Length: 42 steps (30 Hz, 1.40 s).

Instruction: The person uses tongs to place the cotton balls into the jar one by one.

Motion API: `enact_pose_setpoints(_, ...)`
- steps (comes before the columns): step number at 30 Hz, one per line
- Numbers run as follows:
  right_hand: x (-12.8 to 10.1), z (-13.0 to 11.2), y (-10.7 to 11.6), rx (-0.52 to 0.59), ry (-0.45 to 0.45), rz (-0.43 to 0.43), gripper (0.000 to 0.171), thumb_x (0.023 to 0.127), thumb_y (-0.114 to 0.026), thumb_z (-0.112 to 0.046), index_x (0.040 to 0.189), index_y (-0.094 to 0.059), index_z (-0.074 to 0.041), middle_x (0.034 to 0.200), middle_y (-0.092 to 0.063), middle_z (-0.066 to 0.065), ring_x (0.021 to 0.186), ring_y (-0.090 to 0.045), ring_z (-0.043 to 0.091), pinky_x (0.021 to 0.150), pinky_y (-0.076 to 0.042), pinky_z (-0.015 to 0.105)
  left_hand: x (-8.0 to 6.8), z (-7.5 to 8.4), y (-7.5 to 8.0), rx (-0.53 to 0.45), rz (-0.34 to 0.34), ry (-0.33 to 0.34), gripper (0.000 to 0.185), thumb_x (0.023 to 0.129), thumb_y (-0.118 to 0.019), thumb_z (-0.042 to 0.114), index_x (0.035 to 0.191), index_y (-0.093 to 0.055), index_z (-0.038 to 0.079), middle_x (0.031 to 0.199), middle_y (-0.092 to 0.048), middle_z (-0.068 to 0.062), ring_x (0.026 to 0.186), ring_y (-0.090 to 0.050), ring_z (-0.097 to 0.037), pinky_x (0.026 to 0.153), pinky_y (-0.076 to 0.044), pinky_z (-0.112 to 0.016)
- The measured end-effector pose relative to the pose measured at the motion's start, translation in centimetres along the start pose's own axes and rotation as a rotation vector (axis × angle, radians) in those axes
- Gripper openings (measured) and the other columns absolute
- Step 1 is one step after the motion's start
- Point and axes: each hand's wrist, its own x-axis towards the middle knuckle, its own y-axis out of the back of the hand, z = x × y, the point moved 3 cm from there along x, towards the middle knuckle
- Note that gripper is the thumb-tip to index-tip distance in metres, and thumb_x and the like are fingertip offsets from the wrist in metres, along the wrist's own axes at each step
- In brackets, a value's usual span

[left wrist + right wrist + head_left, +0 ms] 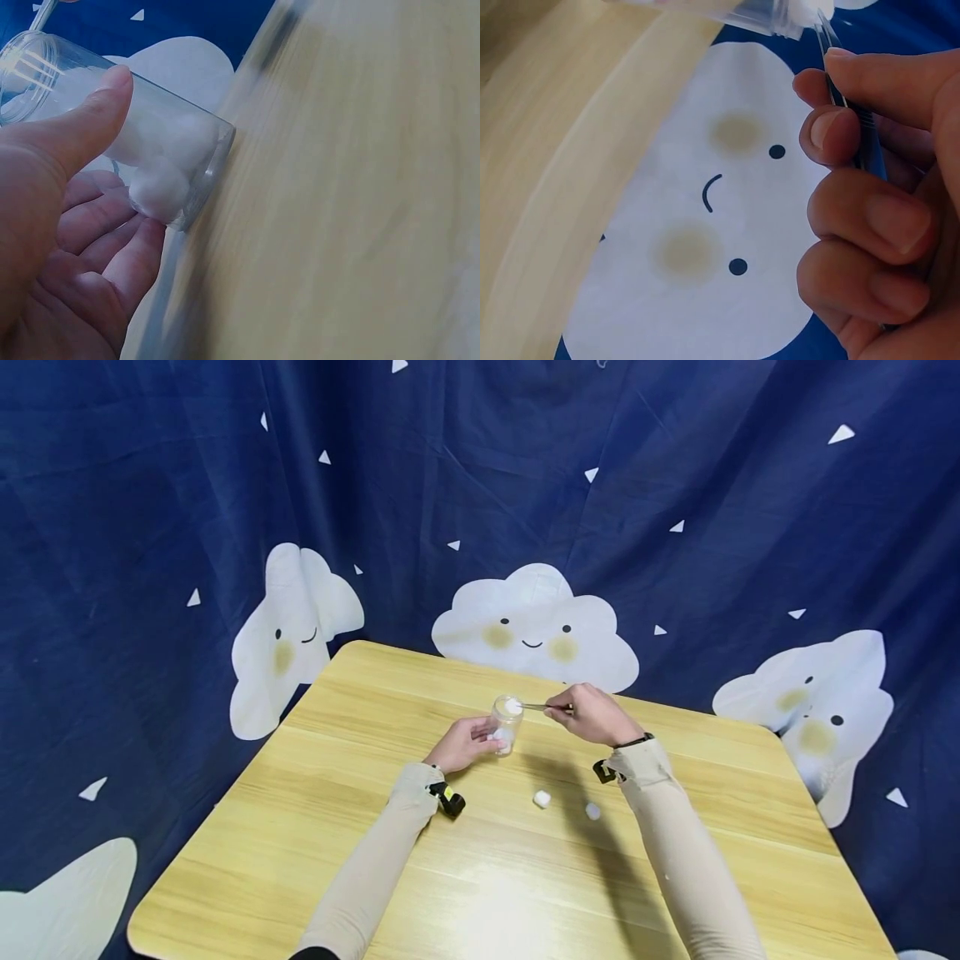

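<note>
Steadying a clear jar (507, 727), the person's left hand (461, 745) reaches in from the left, thumb on one side of the glass and fingers on the other, probably so the jar won't tip or slide. From where I stand it looks close to upright, mouth up; whether its base touches the table (322, 827) I can't tell. Several white balls (160, 187) lie inside, toward the bottom. At the mouth sits another white ball (513, 704), at the tips of metal tweezers (536, 707) that come in from the right, likely so that fingers needn't crowd the narrow opening. Nearer the person, two loose balls (542, 798) rest apart on the wood, within easy reach. Farthest right, the right hand (596, 716) pinches the tweezers between thumb and fingers, its other fingers curled, presumably for fine control.
</note>
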Motion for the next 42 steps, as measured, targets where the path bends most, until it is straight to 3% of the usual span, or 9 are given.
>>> enact_pose_setpoints(5, 0.1, 0.3, -0.8, 0.010, 0.022, -0.007, 0.018, 0.101, -0.067, -0.015, 0.087, -0.077, -0.018, 0.072, -0.064, -0.005, 0.057, -0.044, 0.005, 0.055, -0.039, 0.021, 0.0, 0.1, -0.1, -0.014, -0.006, -0.017, 0.061, 0.094, -0.077, 0.020, 0.143, -0.054, -0.008, 0.149, -0.057, -0.025, 0.137, -0.059, -0.037, 0.119, -0.049, -0.044)
enact_pose_setpoints(20, 0.0, 0.3, -1.1, 0.040, 0.019, -0.007, 0.015, 0.101, -0.067, -0.014, 0.096, -0.080, -0.014, 0.079, -0.070, 0.000, 0.056, -0.043, 0.006, 0.051, -0.034, 0.019, -0.1, 0.1, 0.0, 0.012, -0.005, -0.016, 0.061, 0.095, -0.076, 0.022, 0.144, -0.053, -0.007, 0.150, -0.056, -0.024, 0.137, -0.059, -0.036, 0.118, -0.050, -0.042)
enact_pose_setpoints(26, 0.1, 0.3, -1.3, 0.042, 0.008, -0.011, 0.015, 0.102, -0.066, -0.014, 0.102, -0.081, -0.013, 0.088, -0.076, 0.003, 0.057, -0.045, 0.006, 0.052, -0.036, 0.019, -0.2, 0.3, 0.2, 0.010, -0.004, -0.009, 0.062, 0.095, -0.076, 0.022, 0.144, -0.053, -0.007, 0.150, -0.056, -0.025, 0.137, -0.059, -0.037, 0.119, -0.049, -0.043)
enact_pose_setpoints(31, 0.3, 0.3, -1.4, 0.014, 0.018, 0.005, 0.016, 0.102, -0.066, -0.014, 0.101, -0.081, -0.012, 0.086, -0.076, 0.002, 0.058, -0.047, 0.006, 0.054, -0.038, 0.019, -0.3, 0.4, 0.3, 0.005, -0.002, 0.000, 0.062, 0.095, -0.076, 0.023, 0.144, -0.053, -0.007, 0.150, -0.056, -0.024, 0.137, -0.059, -0.037, 0.119, -0.049, -0.043)
enact_pose_setpoints(42, 0.9, -0.3, -1.4, -0.041, 0.005, 0.007, 0.022, 0.102, -0.066, -0.013, 0.081, -0.071, -0.015, 0.063, -0.050, -0.007, 0.054, -0.039, 0.005, 0.050, -0.030, 0.019, -0.3, 0.5, 0.1, 0.019, -0.014, -0.011, 0.061, 0.096, -0.075, 0.022, 0.145, -0.052, -0.007, 0.150, -0.056, -0.024, 0.137, -0.059, -0.037, 0.119, -0.049, -0.043)
